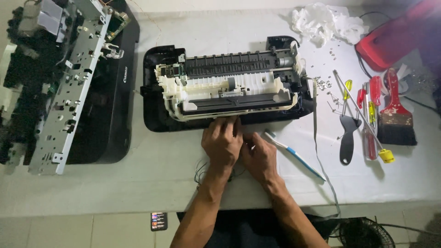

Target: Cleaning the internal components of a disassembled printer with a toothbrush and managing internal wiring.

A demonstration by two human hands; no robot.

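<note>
Currently both hands sit together at the front edge of the opened printer base (229, 85), centre of the frame. Left hand (222, 142) lies knuckles up with fingers curled onto the black front lip; whether it grips anything cannot be told. Right hand (260, 156) is just beside it, fingers bent toward the same spot, grip likewise unclear. Outer cover is already off: white inner frame and rollers stand exposed. A removed metal chassis (69, 87) lies on a black panel at upper left. Loose screws (324, 84), screwdrivers (367, 115), a brush (396, 115) and a toothbrush (294, 154) rest on the bench (161, 183) at right. Judged partway: white frame remains seated.
</note>
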